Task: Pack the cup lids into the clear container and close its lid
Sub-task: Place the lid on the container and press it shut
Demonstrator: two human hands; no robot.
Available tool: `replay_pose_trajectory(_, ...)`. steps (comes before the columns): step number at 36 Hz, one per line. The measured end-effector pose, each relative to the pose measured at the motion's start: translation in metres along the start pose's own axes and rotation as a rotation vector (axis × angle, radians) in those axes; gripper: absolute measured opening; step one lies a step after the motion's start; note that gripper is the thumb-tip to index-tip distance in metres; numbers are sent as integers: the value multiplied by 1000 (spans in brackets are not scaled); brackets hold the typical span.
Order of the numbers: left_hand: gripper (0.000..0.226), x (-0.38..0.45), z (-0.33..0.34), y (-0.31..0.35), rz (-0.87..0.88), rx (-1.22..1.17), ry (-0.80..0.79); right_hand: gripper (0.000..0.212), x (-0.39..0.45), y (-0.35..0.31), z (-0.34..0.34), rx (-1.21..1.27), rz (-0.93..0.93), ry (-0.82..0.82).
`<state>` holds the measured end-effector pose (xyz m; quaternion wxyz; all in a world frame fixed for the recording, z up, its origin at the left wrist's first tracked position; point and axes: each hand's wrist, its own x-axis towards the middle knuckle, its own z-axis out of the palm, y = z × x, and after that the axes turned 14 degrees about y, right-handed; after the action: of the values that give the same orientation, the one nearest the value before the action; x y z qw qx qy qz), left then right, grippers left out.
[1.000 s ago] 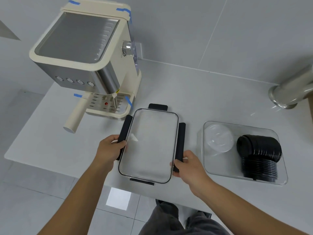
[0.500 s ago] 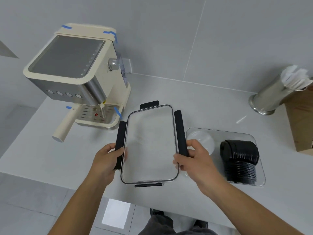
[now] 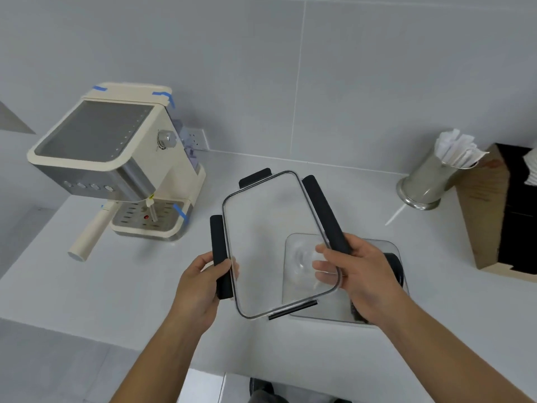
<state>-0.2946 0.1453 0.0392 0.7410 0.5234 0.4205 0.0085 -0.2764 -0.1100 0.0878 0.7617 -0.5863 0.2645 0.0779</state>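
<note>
I hold the clear container lid point(image 3: 270, 228), a see-through rectangle with black clip flaps on its edges, lifted off the counter and tilted. My left hand point(image 3: 200, 283) grips its left black flap. My right hand point(image 3: 357, 274) grips its right black flap. Under the lid's right part stands the clear container point(image 3: 386, 245) on the counter. Inside it a clear cup lid point(image 3: 302, 257) shows through the held lid, and a stack of black cup lids point(image 3: 395, 266) is mostly hidden behind my right hand.
A cream espresso machine point(image 3: 116, 167) stands at the left of the white counter point(image 3: 87, 286). A steel cup of paper-wrapped sticks point(image 3: 430, 181) and a brown cardboard box point(image 3: 494, 210) stand at the back right. The counter's front edge runs just below my hands.
Both hands have lifted the lid off the counter and carried it to the right, so it now overlaps the container. The camera view has tilted upward.
</note>
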Motion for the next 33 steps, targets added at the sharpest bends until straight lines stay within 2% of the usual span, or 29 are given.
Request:
replay_pose_trajectory(8, 18, 2, 32, 10, -45, 47, -100, 18, 22, -22, -51, 11, 48, -75)
replay_pose_trajectory(14, 29, 11, 64, 31, -44, 133, -153, 17, 33, -39, -87, -25, 59, -125)
replay_pose_trajectory(19, 33, 11, 88, 44, -14, 247, -228, 29, 42, -52, -114, -87, 71, -179)
replay_pose_trajectory(25, 36, 4, 110, 50, -75, 355, -358, 29, 54, -61, -139, -127, 120, -241)
replay_pose_trajectory(29, 30, -1, 117, 42, -112, 422, -387, 27, 59, -65, -150, -155, 142, -286)
replay_pose_trajectory(33, 26, -4, 121, 29, -63, 433, -378, 32, 63, -69, -155, -156, 160, -288)
